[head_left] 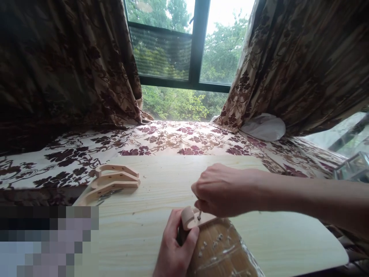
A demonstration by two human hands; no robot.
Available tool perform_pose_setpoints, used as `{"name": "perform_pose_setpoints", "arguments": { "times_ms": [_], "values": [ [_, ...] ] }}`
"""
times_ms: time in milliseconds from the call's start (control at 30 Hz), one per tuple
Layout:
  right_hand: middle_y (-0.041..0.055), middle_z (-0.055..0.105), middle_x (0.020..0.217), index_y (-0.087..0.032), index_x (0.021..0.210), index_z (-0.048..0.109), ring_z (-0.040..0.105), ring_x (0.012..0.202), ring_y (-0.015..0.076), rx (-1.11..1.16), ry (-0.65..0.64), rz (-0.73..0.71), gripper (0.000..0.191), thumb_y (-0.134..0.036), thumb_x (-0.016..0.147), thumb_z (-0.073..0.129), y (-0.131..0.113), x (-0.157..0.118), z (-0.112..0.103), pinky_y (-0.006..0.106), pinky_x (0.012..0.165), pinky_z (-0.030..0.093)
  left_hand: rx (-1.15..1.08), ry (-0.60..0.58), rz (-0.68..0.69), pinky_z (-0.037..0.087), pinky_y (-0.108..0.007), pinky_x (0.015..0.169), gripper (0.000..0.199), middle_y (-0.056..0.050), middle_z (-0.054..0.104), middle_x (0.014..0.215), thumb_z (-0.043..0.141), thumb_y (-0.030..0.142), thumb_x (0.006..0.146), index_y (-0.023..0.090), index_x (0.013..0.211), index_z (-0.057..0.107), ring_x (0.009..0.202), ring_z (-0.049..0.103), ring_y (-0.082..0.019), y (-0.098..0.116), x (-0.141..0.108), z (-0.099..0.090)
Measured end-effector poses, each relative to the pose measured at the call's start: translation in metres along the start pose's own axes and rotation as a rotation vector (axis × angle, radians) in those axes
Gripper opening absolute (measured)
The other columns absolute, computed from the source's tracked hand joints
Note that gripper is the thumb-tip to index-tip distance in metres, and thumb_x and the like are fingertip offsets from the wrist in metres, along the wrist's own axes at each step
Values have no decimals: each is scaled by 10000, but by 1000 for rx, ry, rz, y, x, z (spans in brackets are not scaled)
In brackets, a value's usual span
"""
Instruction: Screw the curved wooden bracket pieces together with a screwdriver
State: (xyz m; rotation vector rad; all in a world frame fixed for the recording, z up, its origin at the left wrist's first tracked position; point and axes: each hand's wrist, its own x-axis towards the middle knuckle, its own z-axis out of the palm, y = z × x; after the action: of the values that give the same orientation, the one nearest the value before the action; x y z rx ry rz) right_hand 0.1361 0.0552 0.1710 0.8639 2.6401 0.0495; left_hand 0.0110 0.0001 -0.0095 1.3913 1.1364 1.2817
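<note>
My left hand (pixel 178 244) is closed around the curled end of a pale wooden hook (pixel 188 217), thumb in front and fingers behind. The hook lies on the far end of a brown block (pixel 220 250) wrapped in clear plastic, with small bits scattered on top. My right hand (pixel 216 190) is a fist above the hook, gripping a thin-shafted tool like a screwdriver (pixel 200 212). Its handle is hidden inside the fist. The shaft points down at a dark spot in the hook's flat part.
Several similar wooden hooks (pixel 115 179) lie at the table's left, beside a few thin metal pieces (pixel 108 195). The pale wood-grain table (pixel 155 184) meets a flower-patterned cloth ledge (pixel 184 138). A white plastic bag (pixel 265 127) and a glass box (pixel 353 167) are at right.
</note>
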Motion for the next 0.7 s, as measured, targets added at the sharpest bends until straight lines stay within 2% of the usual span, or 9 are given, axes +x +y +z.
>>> {"name": "perform_pose_setpoints", "arguments": {
  "times_ms": [67, 167, 267, 400, 467, 533, 600, 700],
  "values": [
    [56, 626, 621, -127, 766, 630, 470, 481, 127, -21, 18, 16, 196, -257, 844, 507, -1, 0, -2, 274, 435, 229, -7, -5, 5, 446, -240, 738, 250, -5, 563, 845, 566, 431, 802, 215, 927, 561, 810, 549, -159, -1, 0, -1],
    [44, 646, 704, -137, 858, 626, 492, 523, 121, -29, 33, -73, 113, -165, 817, 524, -4, -3, -5, 265, 445, 245, 10, -35, -13, 450, -246, 725, 264, -5, 562, 835, 567, 447, 806, 207, 917, 561, 796, 545, -159, -3, 0, -3],
    [45, 650, 724, -138, 819, 617, 511, 563, 120, -8, 66, -141, 150, -99, 831, 473, -7, -5, 2, 261, 469, 272, 24, -59, -22, 455, -253, 725, 277, -5, 565, 837, 568, 461, 809, 202, 910, 560, 789, 544, -159, -4, 1, -6],
    [70, 666, 683, -131, 795, 625, 534, 534, 143, 5, 180, -8, 224, -183, 867, 420, -8, -3, 13, 280, 458, 243, 30, -61, -13, 453, -252, 730, 292, -1, 564, 827, 581, 470, 803, 202, 916, 567, 785, 540, -157, 0, 0, -7],
    [90, 683, 711, -128, 811, 635, 564, 555, 162, 4, 169, 62, 258, -242, 876, 413, -6, -2, 11, 279, 455, 236, 29, -42, 2, 450, -249, 732, 289, 2, 562, 814, 579, 473, 803, 201, 899, 569, 776, 533, -152, 1, -1, -6],
    [92, 699, 764, -136, 898, 644, 595, 606, 182, -2, 122, 67, 238, -285, 850, 465, -3, -3, 4, 272, 465, 246, 24, -21, 16, 446, -243, 728, 293, 4, 563, 806, 571, 483, 805, 202, 886, 564, 773, 532, -149, 0, -1, -4],
    [76, 707, 832, -163, 993, 637, 614, 677, 189, 3, 94, 13, 236, -259, 815, 514, -1, -6, -3, 266, 490, 270, 20, -10, 20, 442, -236, 715, 309, 5, 564, 805, 565, 501, 804, 202, 880, 559, 774, 534, -148, -2, -2, -3],
    [72, 701, 890, -168, 982, 642, 613, 757, 174, 29, 73, -87, 219, -169, 825, 491, 1, -9, -6, 262, 536, 305, 20, -10, 15, 433, -227, 703, 317, 11, 556, 791, 572, 513, 797, 203, 862, 558, 758, 529, -142, -4, -2, -3]
  ]
}}
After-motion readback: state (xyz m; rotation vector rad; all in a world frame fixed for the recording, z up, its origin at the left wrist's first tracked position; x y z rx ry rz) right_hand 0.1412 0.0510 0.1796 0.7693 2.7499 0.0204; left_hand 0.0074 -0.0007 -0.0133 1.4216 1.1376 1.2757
